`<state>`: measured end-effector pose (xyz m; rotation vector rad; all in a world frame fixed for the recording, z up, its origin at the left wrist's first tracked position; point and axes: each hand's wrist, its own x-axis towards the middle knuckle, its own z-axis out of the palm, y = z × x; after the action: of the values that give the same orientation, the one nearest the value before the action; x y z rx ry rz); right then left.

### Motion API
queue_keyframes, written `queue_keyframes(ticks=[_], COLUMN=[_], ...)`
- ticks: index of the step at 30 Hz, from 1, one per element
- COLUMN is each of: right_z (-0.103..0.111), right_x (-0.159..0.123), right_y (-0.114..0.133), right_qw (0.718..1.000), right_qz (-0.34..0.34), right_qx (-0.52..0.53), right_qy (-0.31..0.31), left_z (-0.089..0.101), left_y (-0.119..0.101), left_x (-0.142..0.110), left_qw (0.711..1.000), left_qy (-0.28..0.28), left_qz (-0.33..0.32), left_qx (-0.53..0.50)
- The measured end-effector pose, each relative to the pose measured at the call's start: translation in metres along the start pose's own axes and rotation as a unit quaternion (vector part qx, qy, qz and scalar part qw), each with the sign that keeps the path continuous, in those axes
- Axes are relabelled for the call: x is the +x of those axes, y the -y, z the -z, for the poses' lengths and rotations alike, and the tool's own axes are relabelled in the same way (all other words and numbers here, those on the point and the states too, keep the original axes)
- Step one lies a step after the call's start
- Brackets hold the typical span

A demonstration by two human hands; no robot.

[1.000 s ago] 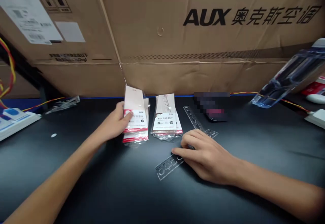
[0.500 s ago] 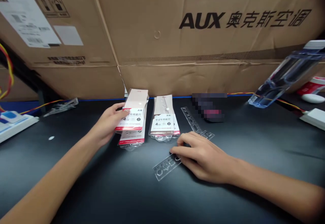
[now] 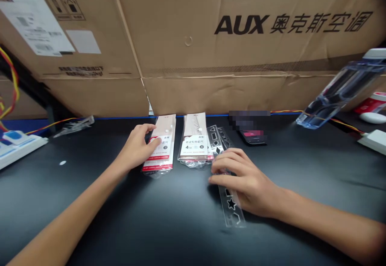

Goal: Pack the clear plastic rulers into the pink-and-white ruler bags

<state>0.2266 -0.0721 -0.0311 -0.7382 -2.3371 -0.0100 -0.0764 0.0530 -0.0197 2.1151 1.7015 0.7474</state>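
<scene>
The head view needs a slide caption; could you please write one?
Left hand at stacked packets, right hand holding a clear stencil ruler, over a dark table.

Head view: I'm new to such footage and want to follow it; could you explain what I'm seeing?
No machine here: a person works with bare hands, and a camera on their head looks forward and down. On the dark table lie the left packets and right packets. The left hand is at the left packets, thumb over their front. The right hand holds a clear ruler with cut-out shapes. A second ruler shows partly behind it. Behind stands a box; at the right, a bottle.
</scene>
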Motion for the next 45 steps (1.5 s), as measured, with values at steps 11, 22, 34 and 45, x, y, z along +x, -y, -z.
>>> queue_keyframes(ticks=[11,22,34,45], right_z=[0.003,0.011,0.024,0.016], right_x=[0.0,0.005,0.003,-0.003], right_y=[-0.029,-0.046,-0.054,-0.029], right_qw=[0.964,0.966,0.98,0.951], right_qz=[-0.246,-0.232,-0.129,-0.222], right_qx=[0.065,0.081,0.031,-0.071], right_qy=[0.079,0.081,0.146,0.203], left_z=[0.0,0.0,-0.001,-0.001], left_y=[-0.007,-0.006,-0.007,-0.007], left_x=[-0.006,-0.006,-0.006,-0.007], left_qw=[0.997,0.994,0.992,0.993], left_qy=[0.044,0.046,0.042,0.034], left_qz=[-0.059,-0.091,-0.117,-0.112], left_qx=[0.028,0.048,0.025,0.023])
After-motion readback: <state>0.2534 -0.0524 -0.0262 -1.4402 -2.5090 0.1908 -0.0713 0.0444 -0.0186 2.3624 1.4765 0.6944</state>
